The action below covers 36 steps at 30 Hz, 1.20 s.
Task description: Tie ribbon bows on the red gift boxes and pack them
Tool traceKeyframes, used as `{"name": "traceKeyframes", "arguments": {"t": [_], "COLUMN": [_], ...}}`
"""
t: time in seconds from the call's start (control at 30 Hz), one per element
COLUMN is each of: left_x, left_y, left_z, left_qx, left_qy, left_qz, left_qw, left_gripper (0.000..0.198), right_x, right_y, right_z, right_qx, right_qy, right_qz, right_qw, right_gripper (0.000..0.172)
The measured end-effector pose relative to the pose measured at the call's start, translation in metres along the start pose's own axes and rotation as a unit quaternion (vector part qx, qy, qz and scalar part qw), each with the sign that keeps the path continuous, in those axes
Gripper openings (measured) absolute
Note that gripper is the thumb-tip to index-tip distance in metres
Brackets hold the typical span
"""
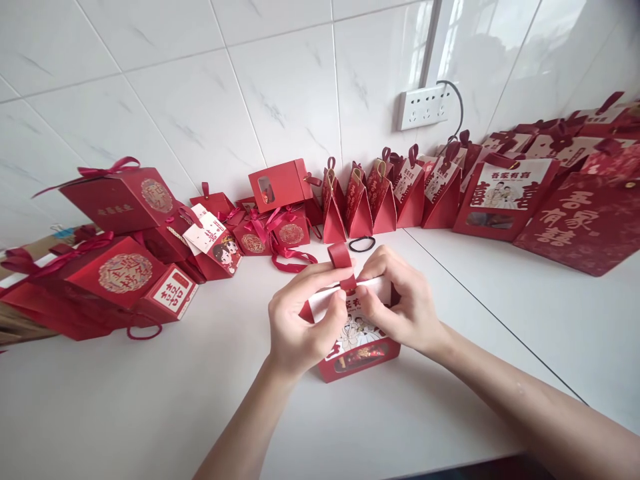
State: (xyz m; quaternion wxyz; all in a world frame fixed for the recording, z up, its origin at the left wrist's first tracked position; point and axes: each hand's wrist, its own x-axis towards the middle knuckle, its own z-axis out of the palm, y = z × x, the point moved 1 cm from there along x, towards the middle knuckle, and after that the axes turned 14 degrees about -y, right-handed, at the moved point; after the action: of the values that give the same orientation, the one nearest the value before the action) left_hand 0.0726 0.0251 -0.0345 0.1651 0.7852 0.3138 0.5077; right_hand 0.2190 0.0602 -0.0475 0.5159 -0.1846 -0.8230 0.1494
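A red gift box (327,370) with a white printed front and a small window stands upright on the table before me. Through its window, something red and gold shows. At its top edge rises a red strap loop (340,257). My left hand (305,317) pinches the top edge and the base of the strap from the left, thumb in front. From the right, my right hand (403,300) grips the same top edge close to the strap, its thumb on the printed front. The fingers behind the box are partly hidden.
Red boxes with ribbons (117,270) are piled at the left. Several triangular red boxes (357,207) line the tiled wall, with larger printed boxes (507,193) at the right. Behind my hands lies a black loop (362,244). A power socket strip (425,108) is on the wall.
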Motion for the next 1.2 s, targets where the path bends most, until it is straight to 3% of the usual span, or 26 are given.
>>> {"name": "traceKeyframes", "arguments": {"t": [0.33, 0.63, 1.2], "left_x": [0.0016, -0.0013, -0.0002], "left_y": [-0.0009, -0.0014, -0.0018], "left_z": [-0.0010, -0.0007, 0.0001], "left_qx": [0.036, 0.013, 0.009], "left_qy": [-0.004, 0.000, -0.004], "left_qz": [0.065, 0.007, 0.030], "left_qw": [0.997, 1.000, 0.999], "left_gripper": [0.035, 0.032, 0.028], "right_x": [0.0004, 0.0005, 0.0002], "right_y": [0.0007, -0.0012, -0.0015], "right_z": [0.0007, 0.0002, -0.0002], "right_qx": [0.018, 0.003, 0.013], "right_qy": [0.014, 0.014, 0.013], "right_qz": [-0.021, -0.009, -0.007], "right_qw": [1.000, 1.000, 1.000], "right_gripper": [0.007, 0.009, 0.009]}}
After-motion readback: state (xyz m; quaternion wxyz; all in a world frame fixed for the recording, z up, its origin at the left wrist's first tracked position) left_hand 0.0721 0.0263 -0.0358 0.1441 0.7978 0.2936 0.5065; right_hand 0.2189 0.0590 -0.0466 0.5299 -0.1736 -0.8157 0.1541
